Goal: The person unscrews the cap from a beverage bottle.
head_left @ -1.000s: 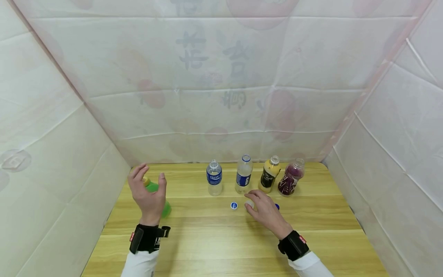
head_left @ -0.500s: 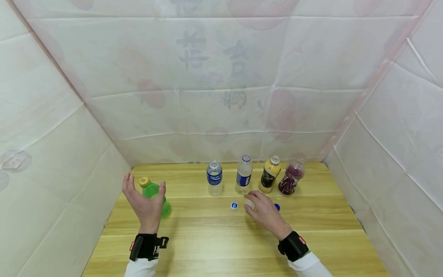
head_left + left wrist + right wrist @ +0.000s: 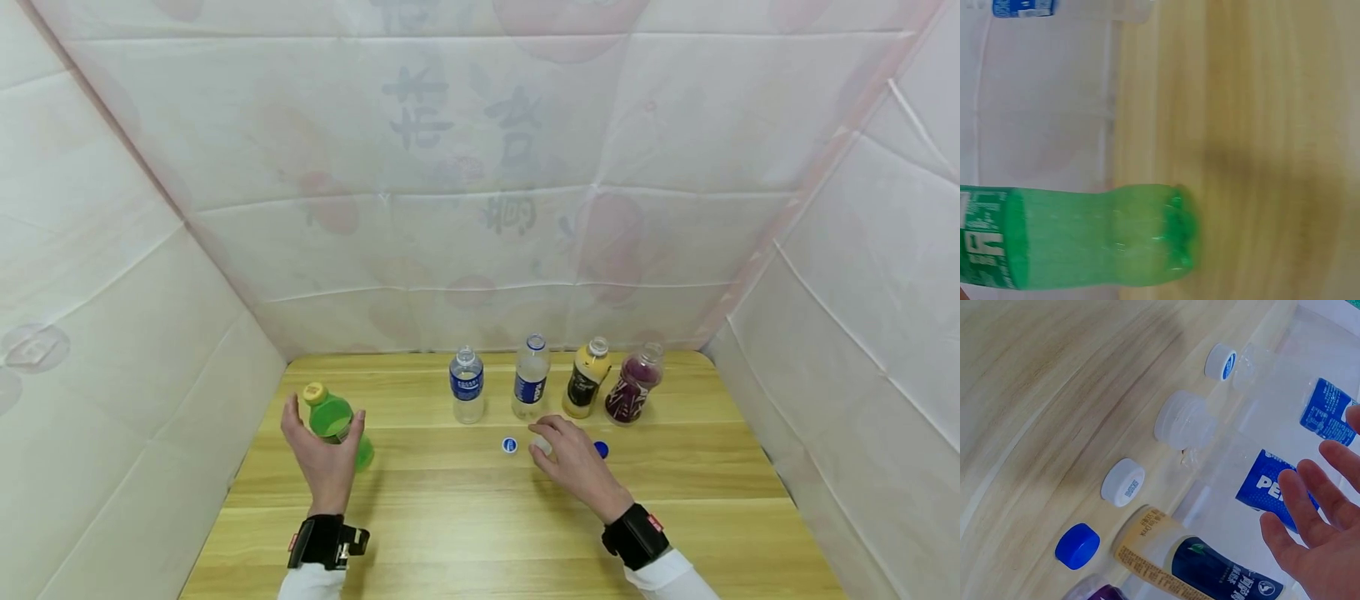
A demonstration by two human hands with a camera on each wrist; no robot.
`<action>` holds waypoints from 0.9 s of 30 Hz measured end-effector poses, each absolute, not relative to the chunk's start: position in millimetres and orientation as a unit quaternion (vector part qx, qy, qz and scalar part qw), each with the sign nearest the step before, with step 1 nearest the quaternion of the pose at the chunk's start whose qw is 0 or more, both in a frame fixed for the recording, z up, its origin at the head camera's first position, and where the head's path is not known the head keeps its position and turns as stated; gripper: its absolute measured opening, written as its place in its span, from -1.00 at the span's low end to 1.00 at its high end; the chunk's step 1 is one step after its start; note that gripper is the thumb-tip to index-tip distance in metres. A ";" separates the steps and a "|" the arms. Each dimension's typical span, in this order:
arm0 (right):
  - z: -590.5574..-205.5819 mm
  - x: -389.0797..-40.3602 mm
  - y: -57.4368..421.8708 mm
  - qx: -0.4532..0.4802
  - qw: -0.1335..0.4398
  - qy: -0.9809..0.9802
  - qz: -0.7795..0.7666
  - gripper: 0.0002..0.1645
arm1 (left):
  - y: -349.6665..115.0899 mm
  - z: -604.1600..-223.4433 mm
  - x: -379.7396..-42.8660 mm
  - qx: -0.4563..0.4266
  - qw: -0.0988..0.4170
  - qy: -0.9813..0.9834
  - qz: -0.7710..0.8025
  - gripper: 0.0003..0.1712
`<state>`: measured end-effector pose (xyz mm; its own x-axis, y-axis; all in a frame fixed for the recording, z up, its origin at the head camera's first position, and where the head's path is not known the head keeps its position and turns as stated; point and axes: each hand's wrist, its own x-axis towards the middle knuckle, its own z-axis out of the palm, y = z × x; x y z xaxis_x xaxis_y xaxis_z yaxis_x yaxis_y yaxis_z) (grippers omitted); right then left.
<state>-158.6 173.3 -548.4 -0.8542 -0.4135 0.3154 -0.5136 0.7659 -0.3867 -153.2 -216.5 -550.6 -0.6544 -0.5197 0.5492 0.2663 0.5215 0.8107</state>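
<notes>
My left hand point(image 3: 327, 467) is spread behind a green plastic bottle point(image 3: 330, 414) with a yellow cap, its thumb on the right side and fingers on the left. Whether the skin touches the bottle cannot be told. In the left wrist view, the green bottle point(image 3: 1104, 237) stands on the table. My right hand point(image 3: 577, 462) hovers with loosely bent fingers over a row of bottle caps, pinching nothing. The right wrist view shows a white cap with a blue logo point(image 3: 1220, 362), a wide translucent cap point(image 3: 1182, 419), a plain white cap point(image 3: 1124, 482) and a blue cap point(image 3: 1077, 546).
Uncapped bottles line the back of the wooden table point(image 3: 450, 517): a clear blue-labelled bottle point(image 3: 467, 387), another blue-labelled bottle point(image 3: 531, 379), a yellow bottle point(image 3: 585, 379) and a purple bottle point(image 3: 633, 387). Patterned white sheets point(image 3: 480, 208) hang behind and at both sides.
My left hand has lowered and come in around the green bottle, which now shows between thumb and fingers. The right hand has stayed almost still over the caps.
</notes>
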 end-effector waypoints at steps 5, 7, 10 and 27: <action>-549.0 -157.5 172.8 0.251 0.113 -0.931 0.240 -0.64 | -217.5 -561.8 -150.1 0.095 0.384 -0.774 -0.494 0.29; -549.9 -157.0 172.9 0.250 0.114 -0.931 0.240 -0.63 | -217.6 -564.8 -149.5 0.107 0.367 -0.775 -0.503 0.31; -551.5 -156.5 173.3 0.249 0.111 -0.933 0.237 -0.62 | -217.6 -568.0 -149.3 0.128 0.342 -0.777 -0.513 0.35; -549.6 -154.2 173.8 0.240 0.099 -0.935 0.243 -0.61 | -219.0 -582.1 -150.5 0.161 0.293 -0.803 -0.494 0.02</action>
<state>-154.2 173.8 -549.6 -0.8656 -0.4003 0.3008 -0.4961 0.7674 -0.4062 -150.5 -219.0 -582.1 -0.7770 -0.5473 0.3110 0.0314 0.4598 0.8875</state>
